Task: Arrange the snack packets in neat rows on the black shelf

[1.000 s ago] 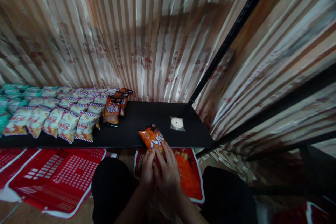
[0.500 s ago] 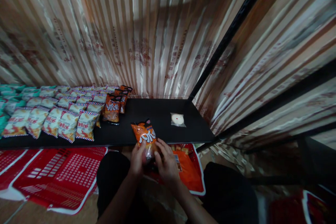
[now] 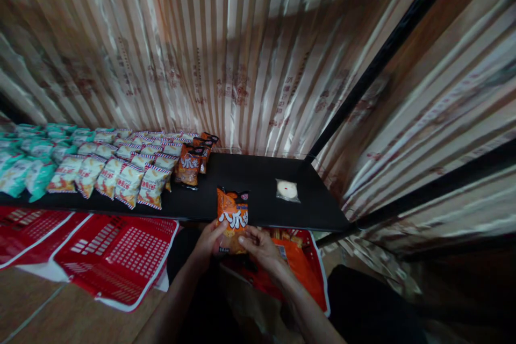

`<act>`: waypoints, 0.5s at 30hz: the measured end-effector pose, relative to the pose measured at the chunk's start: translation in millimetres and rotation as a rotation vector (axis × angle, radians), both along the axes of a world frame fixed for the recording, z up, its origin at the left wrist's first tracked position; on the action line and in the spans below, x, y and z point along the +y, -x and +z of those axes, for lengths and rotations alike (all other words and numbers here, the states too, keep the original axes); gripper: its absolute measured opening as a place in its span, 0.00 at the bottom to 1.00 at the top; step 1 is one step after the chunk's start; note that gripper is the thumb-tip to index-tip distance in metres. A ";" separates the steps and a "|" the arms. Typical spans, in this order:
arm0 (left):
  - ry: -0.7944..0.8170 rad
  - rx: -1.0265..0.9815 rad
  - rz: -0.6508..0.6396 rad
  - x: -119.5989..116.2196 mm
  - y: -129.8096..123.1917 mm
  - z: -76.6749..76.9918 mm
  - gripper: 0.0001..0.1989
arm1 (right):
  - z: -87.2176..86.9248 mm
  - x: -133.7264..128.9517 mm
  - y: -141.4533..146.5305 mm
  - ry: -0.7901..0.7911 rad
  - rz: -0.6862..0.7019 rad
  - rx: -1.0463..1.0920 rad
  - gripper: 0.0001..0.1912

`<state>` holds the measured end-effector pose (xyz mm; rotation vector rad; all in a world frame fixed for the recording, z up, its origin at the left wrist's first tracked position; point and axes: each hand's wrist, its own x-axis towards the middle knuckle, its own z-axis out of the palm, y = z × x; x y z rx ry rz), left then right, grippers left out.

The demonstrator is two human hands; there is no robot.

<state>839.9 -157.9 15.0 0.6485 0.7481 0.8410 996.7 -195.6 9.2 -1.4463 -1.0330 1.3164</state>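
Note:
An orange snack bag (image 3: 233,217) is held upright between my two hands, in front of the shelf's front edge. My left hand (image 3: 210,243) grips its left side, thumb on the front. On the right side, my right hand (image 3: 260,247) pinches the lower part of the bag. Other orange bags (image 3: 188,165) stand on the black shelf (image 3: 250,172), to the right of rows of white snack bags (image 3: 154,185). A round white item in a clear packet (image 3: 287,190) lies near the shelf's right end.
Green bags (image 3: 40,177) fill the shelf's left end. Red baskets (image 3: 116,258) sit below it, and another holding an orange package (image 3: 304,269) is under my right hand. A black post (image 3: 363,86) rises at the right, before a striped curtain (image 3: 242,54).
The orange bag has turned to face me more squarely and stands straighter in my hands. The view has shifted left, showing more green bags.

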 end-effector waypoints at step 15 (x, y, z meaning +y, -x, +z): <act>-0.072 0.151 0.145 -10.5 -3.0 -28.4 0.35 | -38.1 -7.9 7.8 0.019 -0.129 0.178 0.31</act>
